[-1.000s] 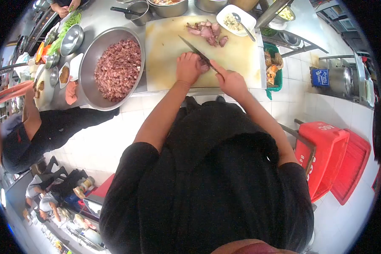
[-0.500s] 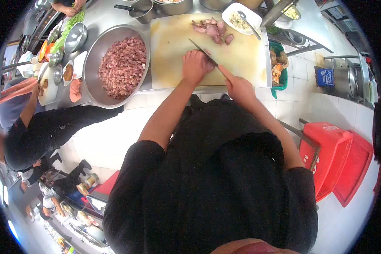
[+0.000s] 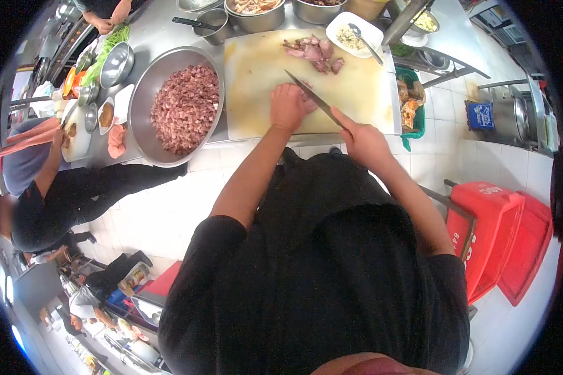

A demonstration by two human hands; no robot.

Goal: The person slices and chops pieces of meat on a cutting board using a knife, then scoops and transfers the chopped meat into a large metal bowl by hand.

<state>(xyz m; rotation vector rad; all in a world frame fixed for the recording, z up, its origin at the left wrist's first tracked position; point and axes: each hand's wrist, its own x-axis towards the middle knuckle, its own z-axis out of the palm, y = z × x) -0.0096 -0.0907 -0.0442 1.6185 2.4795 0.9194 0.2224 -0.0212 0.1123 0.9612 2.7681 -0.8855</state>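
My right hand [image 3: 364, 142] grips a knife [image 3: 317, 99] by its wooden handle, the blade slanting up and left over the cutting board [image 3: 250, 75]. My left hand [image 3: 288, 105] is on the board beside the blade, fingers curled over a piece of meat [image 3: 308, 104]. Most of that meat is hidden by the hand and blade. Several pieces of sliced meat [image 3: 316, 51] lie in a loose pile toward the board's far edge. Left of the board, a large metal bowl [image 3: 142, 134] holds diced meat [image 3: 184, 109].
A white dish [image 3: 374, 31] with chopped food and a spoon stands at the board's far right. Metal pots [image 3: 254, 20] line the back. A green bin [image 3: 419, 125] is right of the table, with a red bin [image 3: 488, 219] nearer. A co-worker [image 3: 31, 215] works at the left.
The knife has lifted and shifted slightly right, its blade now turned to show more of its side. My right hand has drawn back a little. My left hand stays on the meat.
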